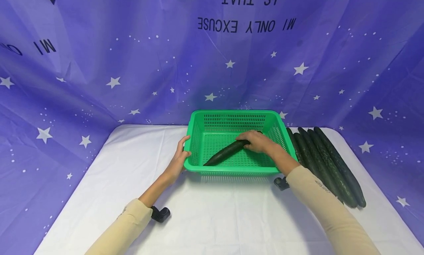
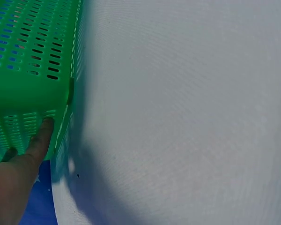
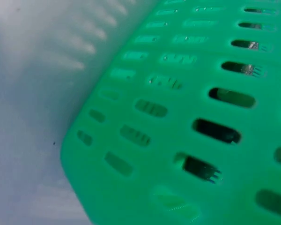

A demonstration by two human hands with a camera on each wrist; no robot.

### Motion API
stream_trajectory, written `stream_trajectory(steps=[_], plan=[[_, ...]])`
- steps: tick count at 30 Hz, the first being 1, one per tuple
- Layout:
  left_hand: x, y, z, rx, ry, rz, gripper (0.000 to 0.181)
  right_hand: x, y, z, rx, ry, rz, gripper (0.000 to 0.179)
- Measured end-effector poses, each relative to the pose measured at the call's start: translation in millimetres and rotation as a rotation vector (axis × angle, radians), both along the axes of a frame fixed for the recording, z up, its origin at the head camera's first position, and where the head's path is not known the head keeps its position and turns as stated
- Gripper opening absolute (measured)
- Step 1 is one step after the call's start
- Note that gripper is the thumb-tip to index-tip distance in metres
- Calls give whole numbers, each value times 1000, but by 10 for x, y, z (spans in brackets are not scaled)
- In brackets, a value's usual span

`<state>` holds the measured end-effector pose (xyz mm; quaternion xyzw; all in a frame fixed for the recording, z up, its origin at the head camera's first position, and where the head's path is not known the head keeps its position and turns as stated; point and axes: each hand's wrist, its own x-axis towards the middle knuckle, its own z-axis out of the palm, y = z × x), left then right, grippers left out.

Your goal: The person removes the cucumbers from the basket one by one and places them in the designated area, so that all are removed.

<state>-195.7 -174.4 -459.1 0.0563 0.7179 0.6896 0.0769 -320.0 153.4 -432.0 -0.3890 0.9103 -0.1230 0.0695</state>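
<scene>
A green plastic basket (image 1: 235, 169) with slotted walls stands on the white table. Inside it a long dark green cucumber (image 1: 226, 154) lies slantwise, one end toward the front left corner. My right hand (image 1: 258, 141) reaches over the basket's right side and grips the cucumber near its far end. At the left rim my left hand (image 1: 176, 162) holds the basket, and the left wrist view shows fingers (image 2: 41, 138) against the slotted wall. The right wrist view is filled by the basket's outer wall (image 3: 150, 183), which hides the right hand there.
Several more cucumbers (image 1: 328, 166) lie side by side on the table right of the basket, partly behind the right sleeve (image 1: 318, 196). White cloth (image 1: 218, 214) covers the table. A purple star-patterned curtain (image 1: 185, 71) hangs behind and at both sides.
</scene>
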Motion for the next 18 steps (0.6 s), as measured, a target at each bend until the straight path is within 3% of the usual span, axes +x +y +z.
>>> stream_trajectory(steps=[3, 7, 18], plan=[[9, 11, 6, 0, -3, 1, 64, 24, 18, 25, 54, 45, 31, 46], [34, 18, 27, -14, -7, 14, 64, 67, 32, 79, 91, 33, 32, 45], [24, 19, 45, -22, -16, 7, 63, 219, 86, 285, 50, 110, 35, 42]])
